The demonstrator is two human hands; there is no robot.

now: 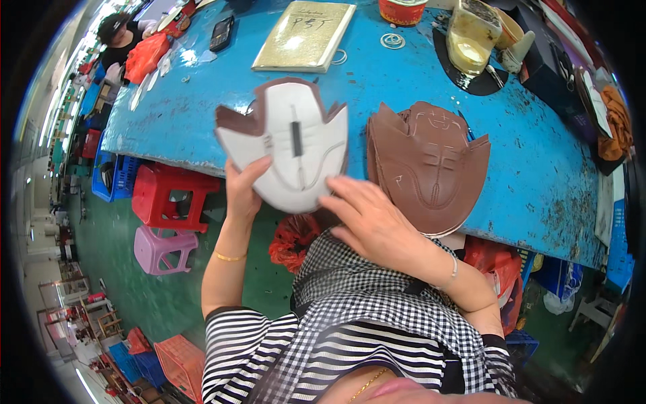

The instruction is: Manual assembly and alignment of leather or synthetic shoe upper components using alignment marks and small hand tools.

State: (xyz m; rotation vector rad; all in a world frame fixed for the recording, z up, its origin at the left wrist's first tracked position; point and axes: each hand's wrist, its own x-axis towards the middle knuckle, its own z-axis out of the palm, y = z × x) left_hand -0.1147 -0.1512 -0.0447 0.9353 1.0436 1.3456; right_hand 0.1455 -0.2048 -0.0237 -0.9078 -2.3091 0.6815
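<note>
My left hand (245, 183) grips a stack of brown leather shoe uppers (306, 128) by its near left edge, thumb on top and the other fingers hidden beneath. The top piece shows its whitish lining side, with a short black strip along the middle. At the near right edge of this stack is my right hand (377, 219), its fingers stretched and apart, the fingertips at the rim. Another pile of brown shoe uppers (434, 168) lies to the right on the blue table (538, 182), stitched outer face up.
Farther back on the table are a gold notebook (306, 34), a dark handheld device (222, 34), a red tub (402, 10) and a grimy glue container (471, 40). Red (171, 195) and pink stools (165, 249) stand left of me. A person (121, 34) is at the far left.
</note>
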